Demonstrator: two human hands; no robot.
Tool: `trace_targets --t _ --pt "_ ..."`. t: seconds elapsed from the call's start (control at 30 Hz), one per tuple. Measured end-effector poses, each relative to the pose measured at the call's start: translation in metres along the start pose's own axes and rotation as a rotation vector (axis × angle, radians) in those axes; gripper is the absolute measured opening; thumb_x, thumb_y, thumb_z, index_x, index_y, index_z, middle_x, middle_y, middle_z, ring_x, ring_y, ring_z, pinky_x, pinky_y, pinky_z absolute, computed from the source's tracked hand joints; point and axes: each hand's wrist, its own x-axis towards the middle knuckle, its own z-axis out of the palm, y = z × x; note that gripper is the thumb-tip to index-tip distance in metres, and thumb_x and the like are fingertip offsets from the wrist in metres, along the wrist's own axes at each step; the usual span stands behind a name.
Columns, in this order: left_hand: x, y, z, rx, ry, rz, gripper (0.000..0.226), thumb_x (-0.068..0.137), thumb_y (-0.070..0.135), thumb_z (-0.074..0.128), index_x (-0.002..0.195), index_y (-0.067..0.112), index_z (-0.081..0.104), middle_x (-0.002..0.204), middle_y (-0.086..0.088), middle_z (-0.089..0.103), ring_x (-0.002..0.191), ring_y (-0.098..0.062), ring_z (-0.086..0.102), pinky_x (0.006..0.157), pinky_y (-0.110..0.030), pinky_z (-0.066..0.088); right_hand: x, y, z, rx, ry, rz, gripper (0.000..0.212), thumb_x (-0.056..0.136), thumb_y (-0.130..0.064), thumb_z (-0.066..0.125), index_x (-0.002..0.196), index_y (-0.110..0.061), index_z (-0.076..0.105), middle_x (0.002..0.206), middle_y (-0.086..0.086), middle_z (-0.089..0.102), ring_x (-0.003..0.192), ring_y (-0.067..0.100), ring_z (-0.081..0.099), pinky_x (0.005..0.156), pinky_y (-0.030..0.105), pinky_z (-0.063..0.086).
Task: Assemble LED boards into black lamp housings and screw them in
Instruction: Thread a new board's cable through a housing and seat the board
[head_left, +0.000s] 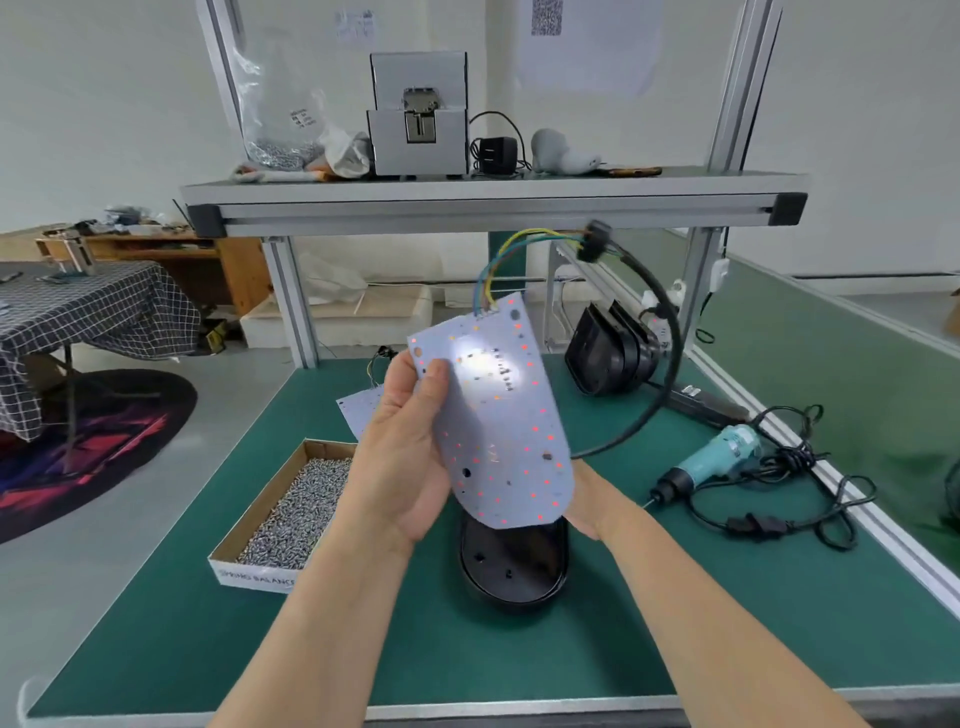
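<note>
At centre frame, both forearms reach up from the bottom edge and meet around the LED board (498, 415), which is held tilted above the green worktop (156, 623). The left hand (405, 457) grips the board's left edge with its thumb pressed flat on the dotted face. Its other fingers are curled behind the board, out of sight. The right hand (587, 506) sits at the board's lower right corner. Only its heel and wrist show, so it cannot be told whether its fingers clasp the board, though they seem to prop it from behind.

Directly below, partly covered by the board's lower edge, the black lamp housing (514, 566) lies open side up on the worktop. Coloured wires (498, 265) run from the board's top to a black cable (670, 374) that loops down the right. A patch of glare blots the board's upper middle. At lower left sits a cardboard box of screws (291, 509). Right of centre lies a teal power screwdriver (719, 460), its cord tangled.
</note>
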Motion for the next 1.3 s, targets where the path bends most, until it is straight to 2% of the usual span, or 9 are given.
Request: trace_targets --t 0.13,0.27,0.43,0.67,0.77,0.87,1.0,1.13,1.3 --pt "0.008 -0.013 -0.021 0.113 0.159 -0.058 0.012 0.104 0.017 0.046 0.107 0.020 0.057 0.103 0.002 0.070 0.093 -0.017 0.064 0.089 -0.038 0.052 0.011 0.001 -0.009 0.098 0.083 -0.089 0.025 0.098 -0.015 0.055 0.100 -0.024 0.079 0.106 0.000 0.077 0.098 0.011 0.071 0.084 0.023 0.053" --pt "0.010 -0.023 -0.035 0.181 0.287 -0.145 0.019 0.105 0.008 0.043 0.120 0.006 0.054 0.118 -0.013 0.066 0.103 -0.026 0.062 0.096 -0.046 0.048 0.020 -0.007 -0.023 0.061 0.411 -0.258 0.026 0.093 0.013 0.053 0.098 -0.005 0.071 0.096 0.016 0.074 0.086 0.016 0.073 0.086 0.030 0.053" --pt "0.015 -0.029 -0.064 0.070 0.402 -0.316 0.024 0.104 0.006 0.043 0.118 -0.004 0.059 0.119 -0.018 0.066 0.099 -0.028 0.066 0.088 -0.045 0.051 0.012 -0.035 -0.046 -0.037 0.706 -0.468 0.022 0.104 -0.001 0.044 0.099 -0.012 0.062 0.093 0.007 0.069 0.078 0.015 0.074 0.071 0.021 0.056" --pt "0.005 -0.045 -0.090 0.037 0.491 -0.584 0.027 0.104 0.012 0.044 0.095 -0.001 0.066 0.081 -0.014 0.075 0.080 -0.027 0.068 0.071 -0.041 0.048 -0.008 -0.054 -0.052 -0.371 0.742 -0.553 0.026 0.106 -0.008 0.039 0.094 -0.025 0.053 0.089 0.003 0.069 0.070 0.011 0.071 0.064 0.019 0.054" --pt "0.005 -0.052 -0.092 0.104 0.519 -0.614 0.025 0.103 0.012 0.046 0.095 -0.005 0.062 0.095 -0.018 0.066 0.086 -0.030 0.062 0.071 -0.040 0.049 -0.011 -0.055 -0.047 -0.395 0.758 -0.589 0.029 0.106 -0.007 0.039 0.094 -0.030 0.052 0.088 0.002 0.068 0.068 0.010 0.070 0.063 0.017 0.053" --pt "0.005 -0.056 -0.093 0.086 0.477 -0.666 0.023 0.101 0.013 0.048 0.097 -0.003 0.062 0.107 -0.021 0.059 0.100 -0.034 0.059 0.093 -0.047 0.049 -0.011 -0.057 -0.043 -0.381 0.763 -0.640 0.028 0.106 -0.008 0.040 0.095 -0.031 0.052 0.087 0.001 0.068 0.067 0.010 0.070 0.062 0.017 0.053" --pt "0.005 -0.064 -0.089 0.088 0.420 -0.695 0.025 0.101 0.015 0.047 0.100 -0.001 0.065 0.082 -0.014 0.069 0.078 -0.030 0.066 0.074 -0.044 0.050 -0.005 -0.050 -0.038 -0.373 0.739 -0.563 0.021 0.106 -0.008 0.041 0.097 -0.020 0.056 0.085 0.002 0.067 0.065 0.010 0.070 0.060 0.016 0.052" --pt "0.007 -0.070 -0.082 0.136 0.357 -0.710 0.031 0.103 0.014 0.044 0.123 -0.004 0.060 0.118 -0.024 0.067 0.113 -0.039 0.062 0.092 -0.053 0.046 -0.004 -0.037 -0.033 -0.377 0.707 -0.502 0.018 0.105 -0.008 0.042 0.097 -0.015 0.056 0.083 0.002 0.066 0.064 0.012 0.068 0.060 0.020 0.053" --pt "0.011 -0.076 -0.078 0.164 0.291 -0.720 0.028 0.102 0.011 0.045 0.123 0.000 0.061 0.116 -0.018 0.069 0.106 -0.034 0.063 0.088 -0.050 0.048 -0.003 -0.039 -0.031 -0.415 0.671 -0.470 0.013 0.104 -0.011 0.046 0.096 -0.010 0.056 0.083 0.005 0.067 0.064 0.013 0.069 0.066 0.032 0.058"
